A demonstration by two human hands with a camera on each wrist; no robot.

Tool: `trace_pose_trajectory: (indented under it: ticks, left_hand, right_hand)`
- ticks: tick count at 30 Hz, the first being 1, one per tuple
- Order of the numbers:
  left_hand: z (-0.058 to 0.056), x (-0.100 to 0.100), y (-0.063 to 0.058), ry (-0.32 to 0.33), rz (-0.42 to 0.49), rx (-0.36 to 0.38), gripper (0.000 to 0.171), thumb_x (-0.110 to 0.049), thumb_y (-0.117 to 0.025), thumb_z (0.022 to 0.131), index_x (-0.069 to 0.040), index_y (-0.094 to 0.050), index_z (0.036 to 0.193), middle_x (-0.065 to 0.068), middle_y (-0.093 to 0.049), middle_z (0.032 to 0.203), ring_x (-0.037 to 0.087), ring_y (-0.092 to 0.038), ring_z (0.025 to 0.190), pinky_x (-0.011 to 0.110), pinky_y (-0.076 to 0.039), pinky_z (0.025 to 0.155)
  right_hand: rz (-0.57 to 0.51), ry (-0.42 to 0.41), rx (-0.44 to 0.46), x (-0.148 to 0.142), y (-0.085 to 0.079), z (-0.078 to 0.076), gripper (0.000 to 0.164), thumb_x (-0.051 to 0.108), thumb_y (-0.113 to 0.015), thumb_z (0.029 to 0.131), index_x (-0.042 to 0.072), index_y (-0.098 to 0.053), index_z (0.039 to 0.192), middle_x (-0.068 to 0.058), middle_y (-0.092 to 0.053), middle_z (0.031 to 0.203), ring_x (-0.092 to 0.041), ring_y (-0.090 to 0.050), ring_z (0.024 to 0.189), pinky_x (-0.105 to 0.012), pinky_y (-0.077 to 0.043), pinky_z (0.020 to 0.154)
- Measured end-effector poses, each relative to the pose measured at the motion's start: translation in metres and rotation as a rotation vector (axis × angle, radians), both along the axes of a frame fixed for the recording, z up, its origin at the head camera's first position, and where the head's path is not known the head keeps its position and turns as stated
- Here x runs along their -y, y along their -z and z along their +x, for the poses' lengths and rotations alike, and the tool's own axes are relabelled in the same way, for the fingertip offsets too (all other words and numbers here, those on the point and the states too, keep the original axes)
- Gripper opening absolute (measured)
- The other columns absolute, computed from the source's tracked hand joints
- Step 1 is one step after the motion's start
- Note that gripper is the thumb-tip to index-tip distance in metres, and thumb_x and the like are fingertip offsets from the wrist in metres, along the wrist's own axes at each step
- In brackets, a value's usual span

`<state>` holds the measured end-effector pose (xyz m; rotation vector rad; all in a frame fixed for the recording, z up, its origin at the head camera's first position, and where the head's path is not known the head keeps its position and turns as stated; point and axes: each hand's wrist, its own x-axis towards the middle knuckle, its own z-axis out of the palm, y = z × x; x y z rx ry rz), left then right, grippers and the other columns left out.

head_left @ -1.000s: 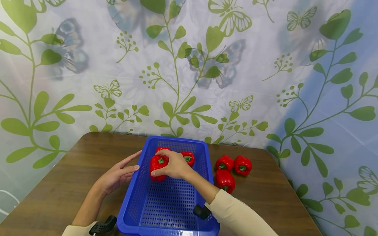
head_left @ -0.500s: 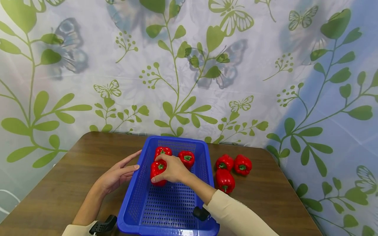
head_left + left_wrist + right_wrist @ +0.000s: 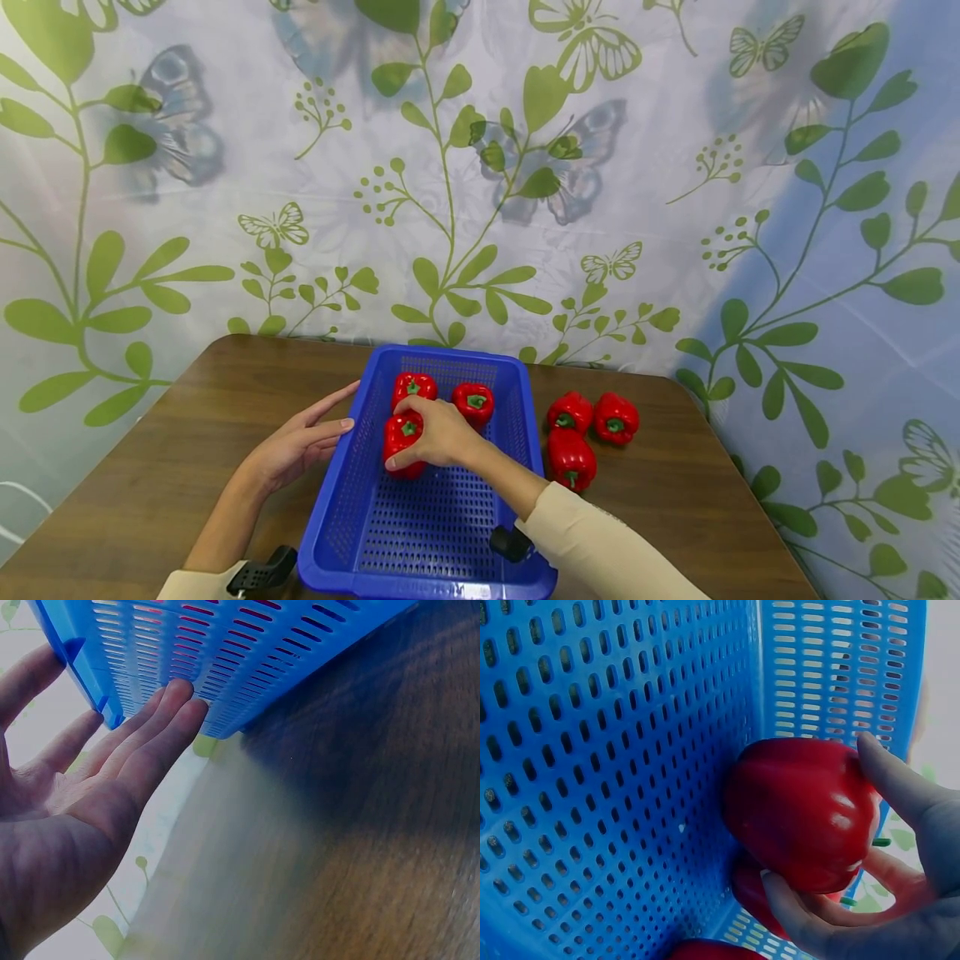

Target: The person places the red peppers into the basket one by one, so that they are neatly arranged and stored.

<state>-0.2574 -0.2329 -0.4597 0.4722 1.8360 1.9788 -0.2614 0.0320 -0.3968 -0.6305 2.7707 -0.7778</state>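
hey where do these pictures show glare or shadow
Head view: glints on the glossy red bell peppers outside the perforated blue plastic basket; left wrist view: a dark shadow on the brown wood-grain table; right wrist view: a highlight on the red bell pepper in the right hand.

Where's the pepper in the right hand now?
In the head view, the held pepper is inside the blue basket, toward its left wall, just in front of another pepper.
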Motion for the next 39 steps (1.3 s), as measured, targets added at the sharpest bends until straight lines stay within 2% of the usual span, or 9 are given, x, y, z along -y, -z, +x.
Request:
trace_pose_trajectory:
  ticks: [14, 33, 39]
  left_hand:
    - [0.002, 0.0, 0.002, 0.004, 0.007, -0.009, 0.067, -0.018, -0.048, 0.107, -0.02, -0.015, 0.164, 0.026, -0.049, 0.151, 0.032, -0.065, 0.124, 0.038, -0.056, 0.099]
    - [0.001, 0.0, 0.002, 0.011, 0.015, -0.008, 0.066, -0.019, -0.048, 0.107, -0.021, -0.015, 0.164, 0.023, -0.051, 0.15, 0.032, -0.065, 0.125, 0.039, -0.056, 0.099]
    - [0.001, 0.0, 0.001, 0.012, 0.01, -0.002, 0.067, -0.019, -0.048, 0.107, -0.021, -0.014, 0.164, 0.025, -0.05, 0.15, 0.032, -0.065, 0.124, 0.039, -0.056, 0.099]
  right_hand:
    - [-0.028, -0.051, 0.051, -0.006, -0.004, 0.002, 0.068, 0.018, -0.093, 0.07, 0.023, -0.063, 0.131, -0.005, -0.065, 0.132, -0.025, -0.06, 0.118, -0.045, -0.056, 0.096]
    - [-0.064, -0.042, 0.087, -0.009, -0.007, 0.0, 0.07, 0.02, -0.092, 0.072, 0.023, -0.061, 0.135, -0.005, -0.064, 0.135, -0.025, -0.06, 0.119, -0.046, -0.055, 0.097]
    - [-0.07, -0.043, 0.096, -0.011, -0.008, 0.0, 0.071, 0.022, -0.092, 0.072, 0.023, -0.06, 0.136, -0.006, -0.064, 0.132, -0.023, -0.061, 0.114, -0.045, -0.055, 0.095]
